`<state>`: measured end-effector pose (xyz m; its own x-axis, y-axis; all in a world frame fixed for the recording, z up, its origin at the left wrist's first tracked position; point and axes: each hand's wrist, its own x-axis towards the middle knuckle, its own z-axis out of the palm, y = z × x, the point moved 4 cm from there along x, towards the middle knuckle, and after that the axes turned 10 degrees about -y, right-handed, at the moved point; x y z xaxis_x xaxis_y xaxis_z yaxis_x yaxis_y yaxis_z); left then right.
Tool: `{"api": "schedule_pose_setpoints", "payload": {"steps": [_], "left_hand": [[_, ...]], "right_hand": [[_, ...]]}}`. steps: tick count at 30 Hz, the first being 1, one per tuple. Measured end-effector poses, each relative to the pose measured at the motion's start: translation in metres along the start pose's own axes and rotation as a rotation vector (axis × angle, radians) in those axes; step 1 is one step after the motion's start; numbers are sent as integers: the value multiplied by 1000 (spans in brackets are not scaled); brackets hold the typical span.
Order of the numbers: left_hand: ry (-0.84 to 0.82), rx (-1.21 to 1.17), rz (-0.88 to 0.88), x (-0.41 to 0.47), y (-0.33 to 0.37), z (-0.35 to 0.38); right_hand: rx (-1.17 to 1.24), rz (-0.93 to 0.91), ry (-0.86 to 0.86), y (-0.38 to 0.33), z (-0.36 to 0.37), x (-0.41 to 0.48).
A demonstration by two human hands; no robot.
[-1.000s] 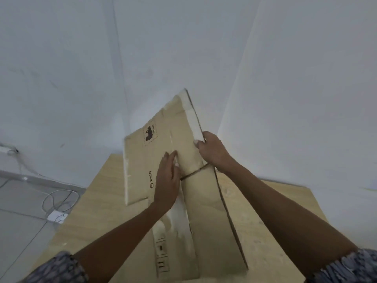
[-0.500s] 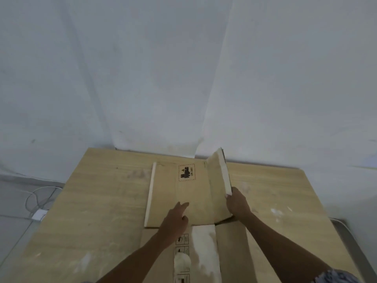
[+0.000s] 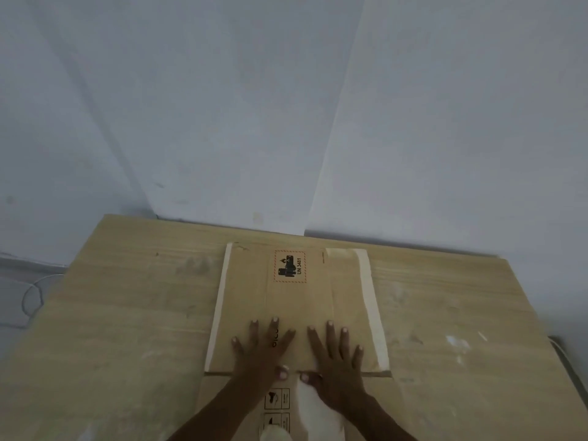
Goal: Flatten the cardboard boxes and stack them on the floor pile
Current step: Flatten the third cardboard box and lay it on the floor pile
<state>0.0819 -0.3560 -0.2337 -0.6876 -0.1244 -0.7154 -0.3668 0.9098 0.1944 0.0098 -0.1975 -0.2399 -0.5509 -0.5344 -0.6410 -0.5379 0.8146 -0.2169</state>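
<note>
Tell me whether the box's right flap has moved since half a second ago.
Yes. The right flap stood up from the table; now it lies flat under the right hand.

left hand (image 3: 259, 354) | right hand (image 3: 337, 361) | both flat on cardboard box (image 3: 299, 307) | table (image 3: 127, 313)

The near part of the cardboard box (image 3: 299, 313) runs off the bottom edge, the left grip (image 3: 261, 354) covers most of a printed word (image 3: 274, 340) on it, the small handling symbols (image 3: 276, 399) are too blurred to read, and the counter (image 3: 127, 313) and a cable (image 3: 31, 297) are cut off at the left edge.
</note>
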Motion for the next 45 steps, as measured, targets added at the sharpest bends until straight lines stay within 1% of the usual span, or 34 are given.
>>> {"api": "schedule_pose_setpoints", "payload": {"steps": [3,6,9,10,13,15,18,20,23,24,26,28,29,31,33,36,39,42,45], "left_hand": [[-18,5,-26,9,4,-5],[-1,-7,-18,20,3,-14],[-8,-45,-7,32,-1,-30],[-14,-62,-6,34,-1,-36],[-27,-128,-15,37,-1,-51],[-40,-91,-15,43,-6,-61],[-76,-62,-16,56,-19,-74],[-107,-42,-35,59,-18,-76],[-97,-20,-67,62,-11,-73],[-101,-18,-75,64,-10,-73],[-104,22,-66,66,-12,-76],[-47,75,-7,72,-16,-83],[3,58,39,77,-18,-89],[84,-53,87,95,-23,-106],[122,-97,43,115,-29,-126],[84,-74,14,135,-31,-142],[18,-52,8,141,-33,-145],[-12,-51,-12,140,-30,-147],[-47,-67,-34,144,-25,-154]], "right_hand": [[12,17,-37,-4,-16,15],[51,43,-22,-8,-40,40],[25,66,-39,-12,-59,63],[23,74,-26,-15,-68,70],[52,53,90,-22,-94,87],[73,25,66,-21,-97,100],[69,37,15,-15,-96,112],[54,53,44,-23,-107,117],[42,73,136,-39,-126,135],[47,55,129,-41,-130,142],[51,10,32,-35,-138,157],[52,1,-30,-30,-146,163],[37,16,-25,-30,-150,163],[-17,41,54,-35,-152,164],[-84,43,100,-36,-152,169],[-62,72,30,-20,-156,178],[-11,45,-31,-15,-159,182],[-28,67,-32,-16,-158,181],[4,117,-64,-13,-163,184]]}}
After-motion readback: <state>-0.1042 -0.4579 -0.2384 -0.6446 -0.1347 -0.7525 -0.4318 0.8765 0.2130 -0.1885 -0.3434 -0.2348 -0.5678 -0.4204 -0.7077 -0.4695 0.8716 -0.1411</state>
